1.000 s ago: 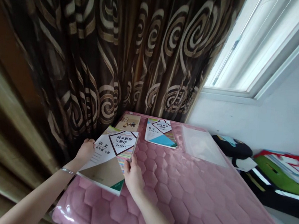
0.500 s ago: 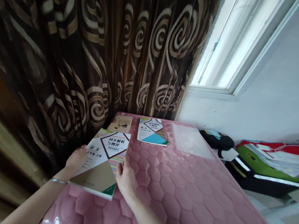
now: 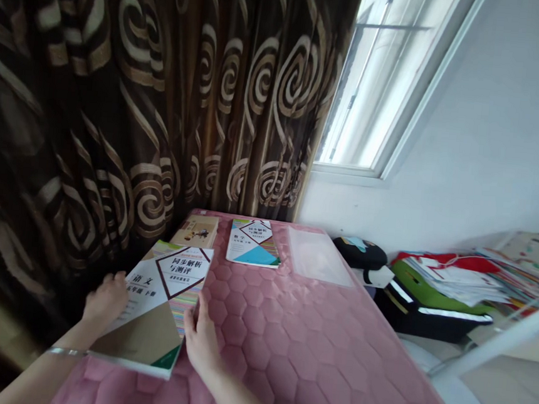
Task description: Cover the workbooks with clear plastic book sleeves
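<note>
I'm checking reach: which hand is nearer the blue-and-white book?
Right. The right hand is front-left of the blue-and-white book; the left hand is farther left, across the held book.

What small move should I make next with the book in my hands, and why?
I'd probably shift the brown-and-white book slightly right: your left hand and right hand hold its opposite sides, it overlaps the tan book in this view, and the pink quilted surface lies uncovered to its right.
</note>
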### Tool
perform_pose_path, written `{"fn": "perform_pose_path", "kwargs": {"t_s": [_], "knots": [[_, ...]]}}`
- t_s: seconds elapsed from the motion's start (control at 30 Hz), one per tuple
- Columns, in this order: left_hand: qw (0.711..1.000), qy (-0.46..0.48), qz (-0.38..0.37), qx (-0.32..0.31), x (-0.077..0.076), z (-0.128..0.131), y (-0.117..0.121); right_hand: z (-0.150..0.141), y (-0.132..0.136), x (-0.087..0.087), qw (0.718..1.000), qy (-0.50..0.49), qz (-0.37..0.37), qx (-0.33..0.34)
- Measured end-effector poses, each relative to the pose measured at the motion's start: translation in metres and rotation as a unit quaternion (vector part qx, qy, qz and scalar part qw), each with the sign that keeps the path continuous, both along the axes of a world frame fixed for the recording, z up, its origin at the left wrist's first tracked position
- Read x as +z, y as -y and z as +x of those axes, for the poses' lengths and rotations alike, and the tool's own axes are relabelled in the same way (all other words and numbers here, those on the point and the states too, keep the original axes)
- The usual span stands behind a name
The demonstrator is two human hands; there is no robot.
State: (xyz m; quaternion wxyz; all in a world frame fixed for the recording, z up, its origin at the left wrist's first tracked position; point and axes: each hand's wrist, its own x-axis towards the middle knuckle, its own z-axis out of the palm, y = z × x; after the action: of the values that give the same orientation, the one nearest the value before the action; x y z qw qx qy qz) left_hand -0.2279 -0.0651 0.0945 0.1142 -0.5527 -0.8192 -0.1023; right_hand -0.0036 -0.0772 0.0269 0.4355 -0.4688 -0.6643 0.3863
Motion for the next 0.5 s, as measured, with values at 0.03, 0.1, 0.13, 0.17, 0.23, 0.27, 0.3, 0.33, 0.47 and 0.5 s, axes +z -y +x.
{"fn": "perform_pose_path", "kwargs": {"t_s": [0.03, 0.1, 0.13, 0.17, 0.23, 0.27, 0.3, 0.33, 0.47, 0.5], "knots": [[1.0, -0.016, 0.02, 0.005, 0.005, 0.011, 0.003, 0.008, 0.0, -0.002, 1.0, 0.0, 0.009, 0.014], [0.993, -0.068, 0.094, -0.013, 0.013, 0.046, 0.011, 0.03, 0.0, -0.009, 0.999, 0.025, 0.03, 0.032], [0.987, -0.084, 0.13, -0.049, 0.013, 0.068, 0.017, 0.044, -0.002, -0.012, 0.997, 0.047, 0.041, 0.035], [0.979, -0.087, 0.158, -0.091, 0.011, 0.093, 0.022, 0.06, -0.004, -0.016, 0.995, 0.074, 0.05, 0.035], [0.961, -0.08, 0.164, -0.208, -0.004, 0.145, 0.032, 0.097, -0.011, -0.021, 0.989, 0.129, 0.065, 0.022], [0.949, -0.073, 0.153, -0.267, -0.016, 0.17, 0.034, 0.118, -0.015, -0.023, 0.985, 0.154, 0.071, 0.01], [0.935, -0.067, 0.132, -0.323, -0.029, 0.192, 0.034, 0.139, -0.02, -0.025, 0.982, 0.175, 0.077, -0.011], [0.924, -0.06, 0.114, -0.36, -0.043, 0.211, 0.032, 0.161, -0.024, -0.026, 0.977, 0.192, 0.082, -0.037], [0.948, 0.01, 0.037, -0.317, -0.087, 0.249, 0.0, 0.244, -0.034, -0.028, 0.96, 0.228, 0.086, -0.142], [0.957, 0.027, 0.033, -0.287, -0.095, 0.249, -0.01, 0.262, -0.035, -0.029, 0.958, 0.225, 0.082, -0.158]]}}
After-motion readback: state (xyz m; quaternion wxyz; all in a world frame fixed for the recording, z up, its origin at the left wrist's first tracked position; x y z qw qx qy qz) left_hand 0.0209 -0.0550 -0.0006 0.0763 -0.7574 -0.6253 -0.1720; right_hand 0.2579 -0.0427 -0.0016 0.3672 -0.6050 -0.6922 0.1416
